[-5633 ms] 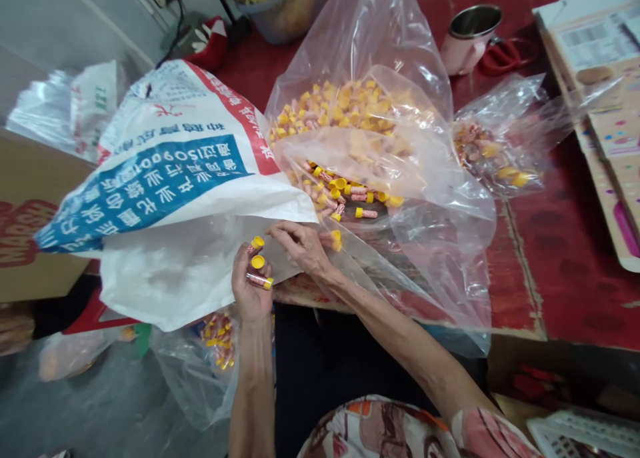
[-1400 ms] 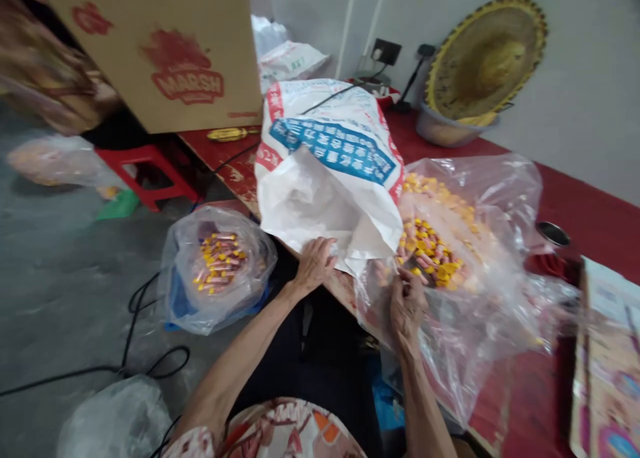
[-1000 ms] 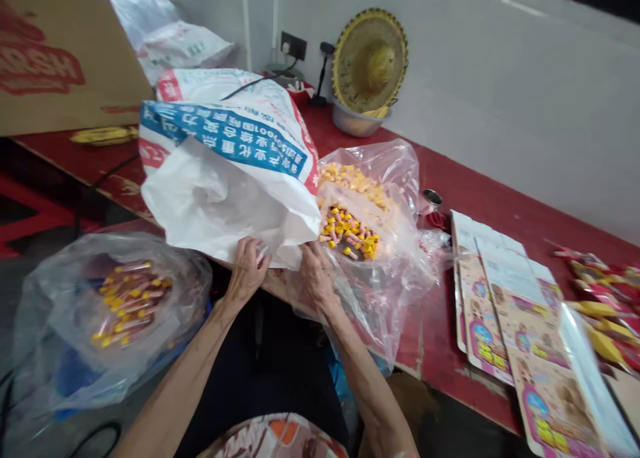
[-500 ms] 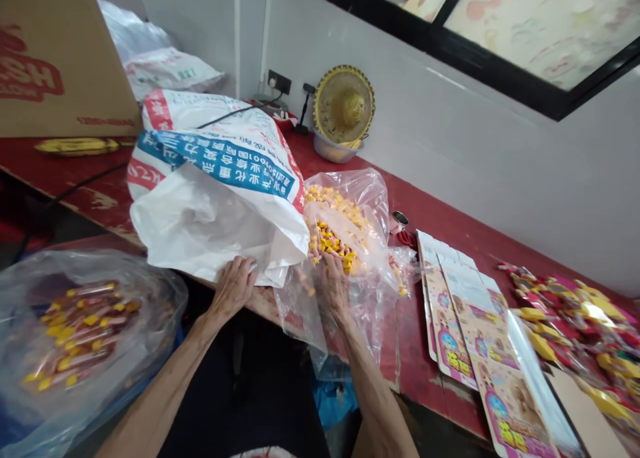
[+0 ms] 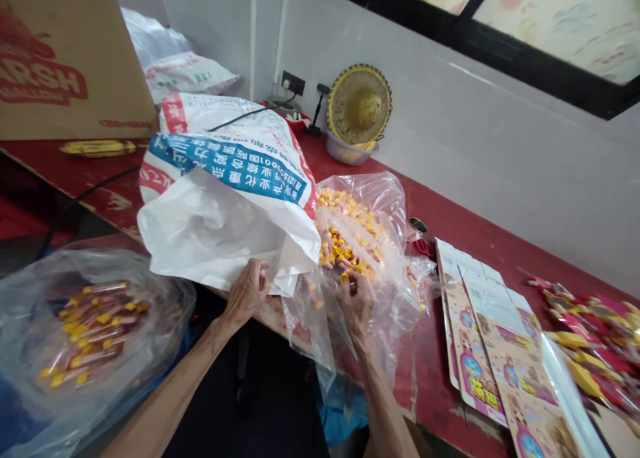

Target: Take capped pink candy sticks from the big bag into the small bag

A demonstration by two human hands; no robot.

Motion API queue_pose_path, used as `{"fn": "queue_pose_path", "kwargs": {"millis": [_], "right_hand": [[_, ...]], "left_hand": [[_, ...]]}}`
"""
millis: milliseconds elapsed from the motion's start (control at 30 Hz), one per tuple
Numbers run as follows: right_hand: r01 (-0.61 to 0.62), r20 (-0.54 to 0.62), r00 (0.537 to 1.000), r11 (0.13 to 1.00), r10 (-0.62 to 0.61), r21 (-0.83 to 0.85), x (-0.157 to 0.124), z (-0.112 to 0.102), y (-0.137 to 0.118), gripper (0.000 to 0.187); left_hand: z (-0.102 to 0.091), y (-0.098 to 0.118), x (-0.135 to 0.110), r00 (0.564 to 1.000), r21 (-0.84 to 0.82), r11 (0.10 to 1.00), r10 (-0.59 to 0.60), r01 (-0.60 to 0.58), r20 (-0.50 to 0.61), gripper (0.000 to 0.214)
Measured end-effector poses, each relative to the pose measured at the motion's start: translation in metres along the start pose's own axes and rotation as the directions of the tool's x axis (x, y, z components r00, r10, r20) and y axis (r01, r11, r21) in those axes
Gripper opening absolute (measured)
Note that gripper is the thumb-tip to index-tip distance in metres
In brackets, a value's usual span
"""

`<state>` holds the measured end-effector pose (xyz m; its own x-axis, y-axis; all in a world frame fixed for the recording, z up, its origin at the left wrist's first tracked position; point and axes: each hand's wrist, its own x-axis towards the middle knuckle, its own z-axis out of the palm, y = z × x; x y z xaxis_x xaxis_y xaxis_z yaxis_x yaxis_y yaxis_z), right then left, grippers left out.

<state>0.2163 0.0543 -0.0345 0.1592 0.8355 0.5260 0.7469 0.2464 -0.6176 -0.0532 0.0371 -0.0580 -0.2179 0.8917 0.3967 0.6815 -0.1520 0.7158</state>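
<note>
My right hand (image 5: pixel 356 305) is at the mouth of a transparent plastic bag (image 5: pixel 383 198), its fingertips pinching a yellow-capped tube (image 5: pixel 344 279). Beside them lies a heap of small pink tubes with yellow caps (image 5: pixel 345 251), with more yellow caps higher in the bag. My left hand (image 5: pixel 246 291) has curled fingers at the lower edge of a white woven sack (image 5: pixel 215 235) with blue and red print. Whatever those fingers hold is hidden. At lower left, a second transparent bag (image 5: pixel 95 331) holds several longer tubes.
The red table (image 5: pixel 450 225) carries printed cards (image 5: pixel 480 358), a heap of shiny wrapped items (image 5: pixel 590 335), a small metal cup (image 5: pixel 417 226), and a straw hat (image 5: pixel 359 105) in a basin. A cardboard box (image 5: pixel 60 58) stands at upper left.
My right hand has moved from lower in the bag up to the tube heap, and my left fingers have curled. The view has swung from the tabletop toward the wall.
</note>
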Motion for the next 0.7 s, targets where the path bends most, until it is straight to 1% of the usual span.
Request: {"fn": "queue_pose_path", "kwargs": {"millis": [33, 100, 167, 233, 333, 400, 467, 533, 567, 633, 700], "right_hand": [[0.027, -0.048, 0.998, 0.999, -0.026, 0.017, -0.005, -0.004, -0.004, 0.033], [0.119, -0.059, 0.991, 0.992, -0.118, 0.029, -0.015, -0.006, -0.014, 0.027], [0.215, -0.017, 0.977, 0.976, -0.215, 0.028, -0.022, -0.002, -0.020, 0.025], [0.267, 0.054, 0.963, 0.963, -0.266, -0.029, -0.025, 0.006, -0.019, 0.029], [0.292, 0.195, 0.945, 0.945, -0.262, -0.146, -0.024, 0.015, -0.009, 0.035], [0.306, 0.246, 0.933, 0.939, -0.263, -0.155, -0.024, 0.014, -0.002, 0.034], [0.300, 0.235, 0.936, 0.944, -0.263, -0.138, -0.025, 0.010, 0.002, 0.034], [0.286, 0.194, 0.947, 0.948, -0.257, -0.137, -0.028, 0.007, 0.003, 0.036], [0.283, 0.181, 0.950, 0.947, -0.256, -0.149, -0.030, 0.007, 0.003, 0.038], [0.290, 0.186, 0.948, 0.941, -0.258, -0.174, -0.032, 0.008, 0.004, 0.039], [0.291, 0.202, 0.946, 0.940, -0.254, -0.178, -0.033, 0.010, 0.005, 0.039]], "left_hand": [[0.003, -0.006, -0.002, 1.000, 0.009, 1.000, -0.014, 0.014, 0.019, 0.025], [0.005, -0.012, -0.003, 0.999, -0.005, 0.999, -0.040, 0.041, 0.024, 0.027], [0.003, -0.012, -0.003, 0.997, -0.060, 0.995, -0.072, 0.073, 0.017, 0.028], [-0.001, -0.010, 0.000, 0.993, -0.141, 0.983, -0.113, 0.114, 0.017, 0.032], [-0.008, -0.007, 0.003, 0.985, -0.245, 0.954, -0.171, 0.175, 0.039, 0.038], [-0.012, -0.007, 0.003, 0.980, -0.282, 0.939, -0.193, 0.197, 0.044, 0.041], [-0.014, -0.006, 0.001, 0.980, -0.285, 0.939, -0.196, 0.194, 0.020, 0.043], [-0.014, -0.005, -0.003, 0.985, -0.260, 0.952, -0.170, 0.164, -0.003, 0.037], [-0.013, -0.004, -0.005, 0.990, -0.241, 0.960, -0.144, 0.141, 0.005, 0.031], [-0.015, -0.001, -0.009, 0.995, -0.208, 0.974, -0.080, 0.091, 0.060, 0.020], [-0.023, 0.000, -0.012, 0.995, -0.175, 0.983, -0.041, 0.056, 0.093, 0.016]]}}
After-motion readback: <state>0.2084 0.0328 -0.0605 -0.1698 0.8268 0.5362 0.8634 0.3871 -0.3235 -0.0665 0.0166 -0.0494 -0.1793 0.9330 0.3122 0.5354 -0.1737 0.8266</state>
